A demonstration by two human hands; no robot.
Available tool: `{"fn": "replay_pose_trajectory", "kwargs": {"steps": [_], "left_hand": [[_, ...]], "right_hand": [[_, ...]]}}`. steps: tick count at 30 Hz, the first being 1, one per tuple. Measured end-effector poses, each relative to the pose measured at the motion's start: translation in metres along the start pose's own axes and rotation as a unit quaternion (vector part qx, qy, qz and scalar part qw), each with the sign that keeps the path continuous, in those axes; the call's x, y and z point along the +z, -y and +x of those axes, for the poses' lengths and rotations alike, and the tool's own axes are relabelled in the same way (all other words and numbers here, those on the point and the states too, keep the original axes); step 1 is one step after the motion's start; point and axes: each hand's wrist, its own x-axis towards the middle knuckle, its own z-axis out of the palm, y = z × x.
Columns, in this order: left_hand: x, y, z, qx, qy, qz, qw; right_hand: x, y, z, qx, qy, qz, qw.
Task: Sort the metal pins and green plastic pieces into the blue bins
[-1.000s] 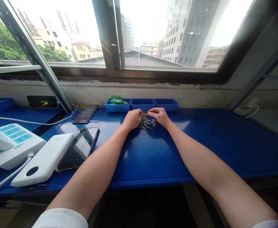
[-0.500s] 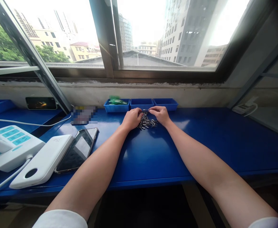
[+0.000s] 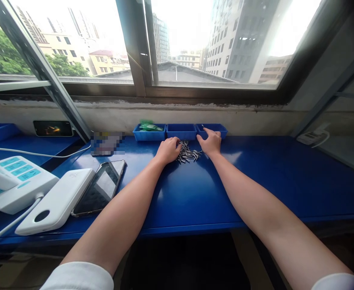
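Note:
Several small metal pins lie in a loose pile on the blue table. My left hand rests at the pile's left edge, its fingers curled together; whatever they hold is hidden. My right hand is at the front of the right blue bin, with thumb and index finger apart. A tiny dark piece shows just beyond the index fingertip, over that bin. The middle blue bin stands beside it, and the left blue bin holds green plastic packets.
On the left of the table are a dark phone, a white power bank and a white power strip with cables. Another phone leans at the back left. A metal shelf post rises there.
My right hand has moved from above the pile, back and right to the right bin, and its thumb and index finger have parted. My left hand has stayed nearly in place.

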Motion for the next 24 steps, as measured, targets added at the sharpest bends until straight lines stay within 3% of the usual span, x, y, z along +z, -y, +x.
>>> {"fn": "replay_pose_trajectory", "kwargs": {"steps": [17, 21, 24], "left_hand": [[0.001, 0.002, -0.001, 0.005, 0.02, 0.03, 0.999], [0.004, 0.005, 0.0, 0.018, 0.026, 0.041, 0.999], [0.007, 0.008, 0.0, 0.032, 0.043, 0.041, 0.998]], "right_hand": [[0.008, -0.01, 0.0, 0.009, 0.095, -0.054, 0.994], [0.01, -0.006, 0.001, -0.031, 0.077, -0.026, 0.996], [0.011, -0.001, 0.0, -0.076, 0.129, -0.009, 0.989]]}}
